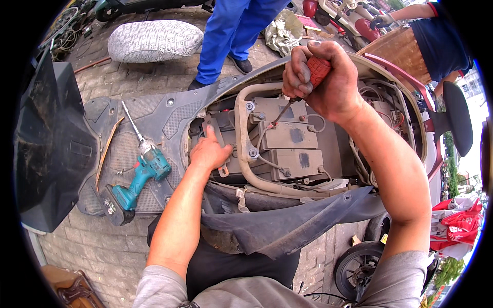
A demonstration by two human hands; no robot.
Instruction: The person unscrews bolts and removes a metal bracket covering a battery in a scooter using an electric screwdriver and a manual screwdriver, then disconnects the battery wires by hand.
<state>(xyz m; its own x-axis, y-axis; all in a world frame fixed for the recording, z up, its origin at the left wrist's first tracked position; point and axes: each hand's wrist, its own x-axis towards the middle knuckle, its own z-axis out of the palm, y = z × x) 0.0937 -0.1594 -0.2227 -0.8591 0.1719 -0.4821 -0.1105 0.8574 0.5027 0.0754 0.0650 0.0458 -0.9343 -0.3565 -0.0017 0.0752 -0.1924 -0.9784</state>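
My right hand (334, 90) is wrapped round a red-handled screwdriver (318, 69), its shaft angled down to a terminal on the middle of three grey batteries (295, 136) inside an opened scooter body. My left hand (208, 153) rests on a metal bracket (222, 168) left of the tubular frame (241, 154), index finger stretched along it, thumb spread. A teal cordless impact driver (141, 182) with a long socket shaft lies on the scooter's floorboard (179, 115), beside a thin curved brown strip (105, 154).
A patterned seat (154, 41) lies on the paving behind. A person in blue trousers (221, 36) stands across the scooter; another person's gloved hand (382, 20) shows at top right. A loose dark side panel (282, 226) hangs along the near edge. A wheel (354, 267) is at lower right.
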